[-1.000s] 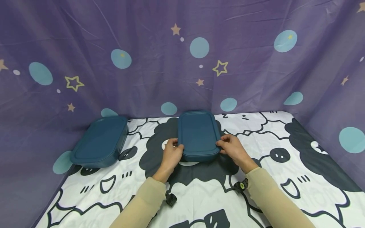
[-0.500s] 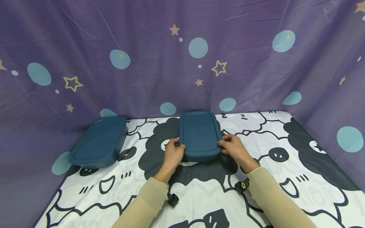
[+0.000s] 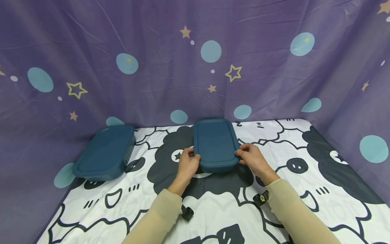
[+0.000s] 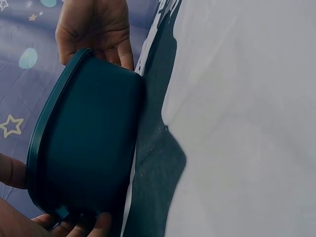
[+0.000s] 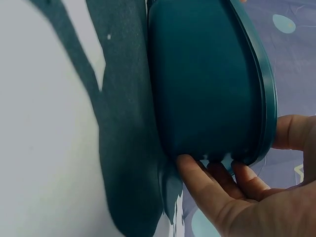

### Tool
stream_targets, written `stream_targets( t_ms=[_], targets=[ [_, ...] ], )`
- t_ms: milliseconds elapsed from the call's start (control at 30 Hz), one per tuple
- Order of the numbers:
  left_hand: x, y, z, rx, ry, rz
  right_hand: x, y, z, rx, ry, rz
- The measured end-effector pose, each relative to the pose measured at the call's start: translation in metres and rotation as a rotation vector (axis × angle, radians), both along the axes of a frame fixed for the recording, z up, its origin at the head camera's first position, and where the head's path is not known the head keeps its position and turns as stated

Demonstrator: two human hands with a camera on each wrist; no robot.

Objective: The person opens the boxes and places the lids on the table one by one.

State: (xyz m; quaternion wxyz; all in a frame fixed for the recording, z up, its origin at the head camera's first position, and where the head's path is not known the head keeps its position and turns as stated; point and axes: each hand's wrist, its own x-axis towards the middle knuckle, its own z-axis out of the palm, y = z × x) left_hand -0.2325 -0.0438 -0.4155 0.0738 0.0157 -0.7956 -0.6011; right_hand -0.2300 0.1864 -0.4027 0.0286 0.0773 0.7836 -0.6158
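Note:
A lidded, dark blue-green storage box (image 3: 216, 142) with rounded corners sits near the back middle of the table. My left hand (image 3: 188, 166) grips its left side close to the front corner, thumb at the lid's edge and fingers along the wall. On the opposite side my right hand (image 3: 253, 157) holds the box the same way. The left wrist view shows the box's front wall (image 4: 89, 133) standing on the cloth, with the right hand (image 4: 96, 29) at its far end. In the right wrist view the fingers (image 5: 205, 190) lie against the side wall below the rim.
A second, similar lidded box (image 3: 105, 152) stands at the table's left edge. A white cloth with black cartoon sheep (image 3: 207, 210) covers the table. Behind it hangs a purple curtain (image 3: 158, 91) with stars and dots.
The middle box has shifted slightly to the right, with both hands keeping their hold on it. The left box stays in place, while the view drifts a little.

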Motion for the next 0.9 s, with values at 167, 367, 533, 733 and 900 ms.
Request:
stream_targets(
  t_ms=[167,367,533,733,900],
  targets=[
    [0.0,0.004,0.0,-0.005,0.021,0.004,0.001,0.004,-0.001,0.017,0.008,-0.006],
    [0.0,0.008,0.001,-0.003,0.03,0.02,0.002,0.008,0.0,0.045,0.019,-0.009],
    [-0.002,0.011,0.0,0.015,0.032,0.022,0.002,0.009,0.001,0.069,0.02,-0.007],
    [-0.002,0.015,-0.001,0.011,0.02,0.01,0.002,0.013,0.0,0.078,0.025,-0.016],
    [-0.003,0.018,0.0,0.009,0.015,0.01,0.001,0.017,-0.002,0.063,0.036,-0.014]
  ],
)
